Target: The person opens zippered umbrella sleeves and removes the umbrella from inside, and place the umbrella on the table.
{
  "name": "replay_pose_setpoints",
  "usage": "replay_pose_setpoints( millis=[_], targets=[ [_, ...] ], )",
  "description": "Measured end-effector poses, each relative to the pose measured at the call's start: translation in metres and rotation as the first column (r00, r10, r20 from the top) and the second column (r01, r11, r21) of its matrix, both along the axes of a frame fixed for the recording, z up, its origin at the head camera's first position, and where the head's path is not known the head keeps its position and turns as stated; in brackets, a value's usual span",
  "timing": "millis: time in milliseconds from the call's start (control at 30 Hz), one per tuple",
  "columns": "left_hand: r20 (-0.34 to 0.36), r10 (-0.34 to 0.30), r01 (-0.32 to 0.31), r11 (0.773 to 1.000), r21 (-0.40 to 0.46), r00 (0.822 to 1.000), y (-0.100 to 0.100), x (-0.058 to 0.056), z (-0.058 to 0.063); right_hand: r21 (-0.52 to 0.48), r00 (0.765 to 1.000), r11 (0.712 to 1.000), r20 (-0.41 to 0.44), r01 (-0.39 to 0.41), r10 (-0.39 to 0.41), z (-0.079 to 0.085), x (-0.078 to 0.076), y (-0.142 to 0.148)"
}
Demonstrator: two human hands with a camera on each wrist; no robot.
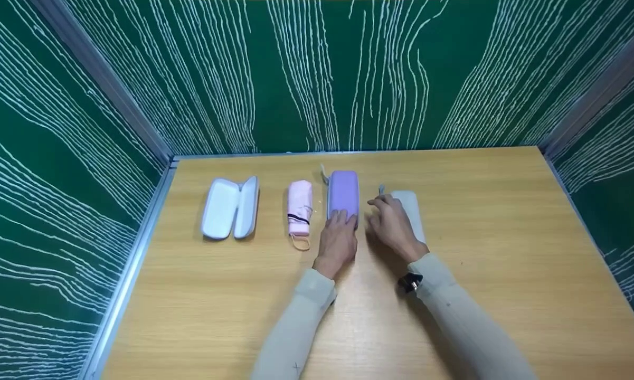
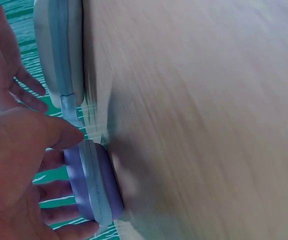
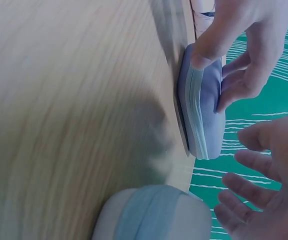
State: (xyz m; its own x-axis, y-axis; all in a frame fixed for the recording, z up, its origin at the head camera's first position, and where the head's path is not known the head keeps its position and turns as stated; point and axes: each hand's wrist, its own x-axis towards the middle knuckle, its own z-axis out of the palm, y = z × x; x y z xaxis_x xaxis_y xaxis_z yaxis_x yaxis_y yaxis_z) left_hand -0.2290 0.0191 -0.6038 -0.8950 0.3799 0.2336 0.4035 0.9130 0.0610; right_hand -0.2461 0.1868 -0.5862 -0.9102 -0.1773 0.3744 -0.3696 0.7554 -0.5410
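A purple zippered case (image 1: 343, 187) lies lengthwise on the table, its zip band pale blue. My left hand (image 1: 338, 240) grips the near end of it; in the right wrist view, the thumb and fingers of that left hand (image 3: 249, 40) sit on opposite sides of the case. To the right lies a light grey zippered case (image 1: 410, 205), partly hidden by my right hand (image 1: 393, 224). That hand is held between the two cases with nothing in it, and its fingers look loosely bent and spread in the right wrist view.
Left of the purple case lies a folded pink umbrella (image 1: 300, 203) with a dark band and an orange wrist loop. Farther left, a white glasses case (image 1: 220, 211) lies with its lid raised. Green, white-streaked panels (image 1: 295, 79) border the wooden table (image 1: 216, 306).
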Motion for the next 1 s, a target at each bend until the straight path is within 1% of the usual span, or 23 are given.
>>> replay_pose_setpoints(
  millis=[100, 200, 367, 567, 767, 867, 1000],
  targets=[
    [0.004, 0.011, -0.011, 1.0, -0.001, 1.0, 0.0006, -0.0009, 0.0019, -0.002, 1.0, 1.0, -0.019, -0.006, 0.006, -0.0016, -0.0006, 0.0],
    [-0.011, 0.023, -0.023, 1.0, -0.002, 1.0, 0.0013, -0.001, 0.0026, -0.006, 0.999, 1.0, -0.033, -0.013, 0.013, -0.0036, -0.0008, -0.0003],
    [-0.025, 0.032, -0.032, 0.999, -0.02, 0.999, 0.0015, -0.0002, 0.003, -0.016, 0.999, 1.0, -0.029, -0.024, 0.024, -0.0032, 0.0, -0.0009],
    [-0.049, 0.025, -0.028, 0.998, -0.05, 0.998, 0.0007, 0.0005, 0.0014, -0.009, 0.999, 0.999, -0.024, -0.039, 0.038, -0.0026, -0.0023, 0.0007],
    [-0.074, 0.025, -0.031, 0.996, -0.084, 0.997, 0.0003, 0.0015, 0.0001, -0.004, 0.999, 0.999, 0.031, -0.038, 0.038, 0.0, -0.0043, 0.0026],
    [-0.086, 0.032, -0.038, 0.997, -0.069, 0.996, 0.0007, 0.0016, 0.0006, -0.002, 0.998, 0.999, 0.05, -0.042, 0.042, 0.0013, -0.0052, 0.0025],
    [-0.087, 0.047, -0.05, 0.998, -0.038, 0.995, 0.0014, 0.0015, 0.0019, 0.004, 0.998, 0.999, 0.051, -0.042, 0.042, 0.0033, -0.0066, 0.0034]
  ],
)
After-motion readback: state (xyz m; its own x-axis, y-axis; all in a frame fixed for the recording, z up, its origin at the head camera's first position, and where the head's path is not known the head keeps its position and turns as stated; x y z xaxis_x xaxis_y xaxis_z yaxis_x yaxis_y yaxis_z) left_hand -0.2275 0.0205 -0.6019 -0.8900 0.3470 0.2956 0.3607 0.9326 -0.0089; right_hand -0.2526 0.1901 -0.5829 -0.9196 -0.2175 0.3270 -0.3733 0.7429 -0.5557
